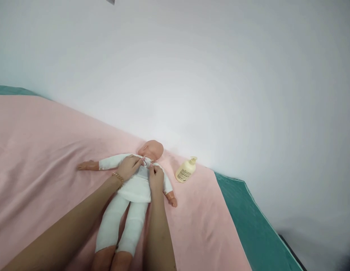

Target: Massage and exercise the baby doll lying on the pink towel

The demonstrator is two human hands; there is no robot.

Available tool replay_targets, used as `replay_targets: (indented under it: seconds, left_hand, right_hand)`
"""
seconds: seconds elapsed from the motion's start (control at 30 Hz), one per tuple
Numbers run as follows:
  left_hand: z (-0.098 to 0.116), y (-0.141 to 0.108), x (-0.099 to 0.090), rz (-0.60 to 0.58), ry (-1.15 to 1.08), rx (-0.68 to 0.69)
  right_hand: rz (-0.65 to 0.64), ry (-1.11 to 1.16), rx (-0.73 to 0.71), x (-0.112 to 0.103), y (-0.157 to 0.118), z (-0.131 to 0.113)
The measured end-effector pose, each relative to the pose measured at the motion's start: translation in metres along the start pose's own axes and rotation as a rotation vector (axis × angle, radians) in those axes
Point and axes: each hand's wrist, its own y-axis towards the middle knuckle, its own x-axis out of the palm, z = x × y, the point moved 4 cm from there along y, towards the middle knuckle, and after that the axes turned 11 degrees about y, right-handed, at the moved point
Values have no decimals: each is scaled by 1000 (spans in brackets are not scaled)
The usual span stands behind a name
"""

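A baby doll (134, 190) in white clothes lies on its back, its head toward the wall and its arms spread. At its neck is a small white piece of cloth (147, 162) with a dark mark. My left hand (130, 165) rests over the upper chest, fingertips pinched at the left edge of this cloth; a chain bracelet circles the wrist. On the cloth's right side my right hand (156, 176) has its fingers curled and its fingertips pinched at the edge. Part of the doll's chest and shoulders is hidden behind my hands.
A pale yellow pump bottle (185, 170) stands to the right of the doll. Under both lies a pink sheet (203, 222), with a green cover (248, 214) showing beyond its right edge. A white wall (175, 75) rises behind.
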Motion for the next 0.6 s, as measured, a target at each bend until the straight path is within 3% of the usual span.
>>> replay_targets:
  seconds: [0.13, 0.37, 0.6]
  left_hand:
    - [2, 0, 0, -9, 69, 9]
    - [-2, -4, -1, 100, 73, 69]
    - [-8, -2, 7, -17, 123, 42]
  right_hand:
    - [-28, -33, 34, 0, 2, -2]
    - [68, 98, -105, -6, -9, -13]
    - [-56, 9, -60, 2, -7, -6]
